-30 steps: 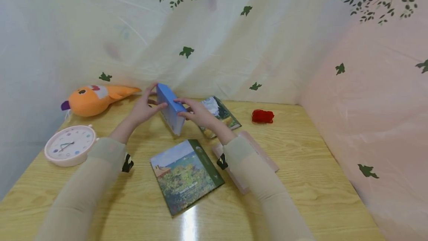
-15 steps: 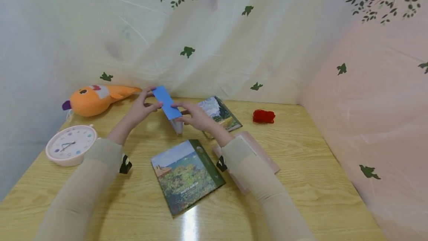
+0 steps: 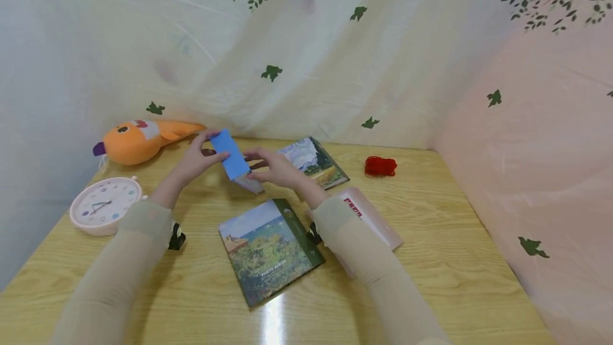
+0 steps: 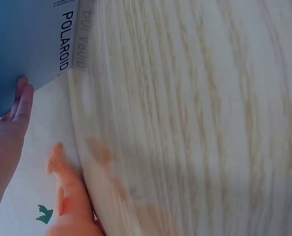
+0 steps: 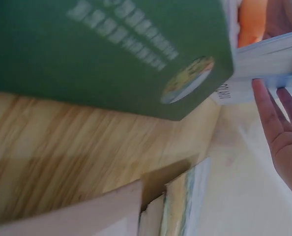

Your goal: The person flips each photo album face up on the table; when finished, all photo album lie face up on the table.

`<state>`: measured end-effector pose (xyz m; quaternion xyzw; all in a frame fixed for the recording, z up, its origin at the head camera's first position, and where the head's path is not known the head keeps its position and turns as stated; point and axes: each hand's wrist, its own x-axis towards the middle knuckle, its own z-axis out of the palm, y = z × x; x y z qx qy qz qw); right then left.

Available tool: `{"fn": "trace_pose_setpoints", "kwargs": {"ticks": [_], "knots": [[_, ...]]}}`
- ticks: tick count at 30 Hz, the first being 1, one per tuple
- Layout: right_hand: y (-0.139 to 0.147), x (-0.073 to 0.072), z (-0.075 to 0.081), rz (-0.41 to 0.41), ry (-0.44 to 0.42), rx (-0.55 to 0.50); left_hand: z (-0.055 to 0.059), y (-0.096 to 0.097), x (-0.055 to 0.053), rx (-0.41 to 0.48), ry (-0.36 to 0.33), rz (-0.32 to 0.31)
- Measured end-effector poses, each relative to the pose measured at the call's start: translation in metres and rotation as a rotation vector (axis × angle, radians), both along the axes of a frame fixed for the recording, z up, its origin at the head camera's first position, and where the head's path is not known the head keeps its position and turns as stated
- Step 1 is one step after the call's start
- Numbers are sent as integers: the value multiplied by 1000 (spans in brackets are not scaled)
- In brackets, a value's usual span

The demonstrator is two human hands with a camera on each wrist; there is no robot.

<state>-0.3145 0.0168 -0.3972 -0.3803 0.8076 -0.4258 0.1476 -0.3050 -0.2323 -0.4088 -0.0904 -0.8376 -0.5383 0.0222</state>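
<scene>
A blue album (image 3: pixel 231 158) with POLAROID printed on its cover stands on the table with its plain blue spine tilted upward. My left hand (image 3: pixel 195 157) grips its far end, thumb across the spine and fingers behind. At the near right end, my right hand (image 3: pixel 279 168) holds the album by the corner, thumb below and fingers along the side. In the left wrist view, the left fingers (image 4: pixel 23 101) lie against the blue-grey cover (image 4: pixel 28 44). The right wrist view shows right fingertips (image 5: pixel 257 84) at the lower cover and the album's pale pages (image 5: pixel 271 61).
A photo album (image 3: pixel 270 252) with a green spine lies in front. Behind my right forearm are a landscape-covered album (image 3: pixel 313 161) and a pink book (image 3: pixel 366 214). Red yarn (image 3: pixel 380 166) lies at the right. An orange plush toy (image 3: pixel 131 142) and pink clock (image 3: pixel 105 205) sit left.
The blue album has shifted left and toward me, its spine turning up to face the head camera. Both hands have moved left with it; the right fingers have slid to its near end.
</scene>
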Motion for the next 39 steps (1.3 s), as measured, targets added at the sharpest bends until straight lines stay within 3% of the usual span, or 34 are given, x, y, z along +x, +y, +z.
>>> {"fn": "trace_pose_setpoints", "kwargs": {"ticks": [7, 11, 19, 30, 35, 39], "knots": [[0, 1, -11, 39, 134, 236, -7, -9, 2, -152, -35, 8], [-2, 0, -10, 58, 205, 301, -11, -11, 0, -168, -25, 7], [4, -9, -10, 92, 221, 370, -15, -12, -3, -302, 8, -14], [4, -9, -18, 104, 262, 435, -20, -18, 1, -503, -23, -84], [7, -7, -17, 106, 243, 417, -13, -18, 4, -558, -25, -96], [17, -5, -11, 57, 168, 373, -4, -16, 7, -604, -53, -112]]}}
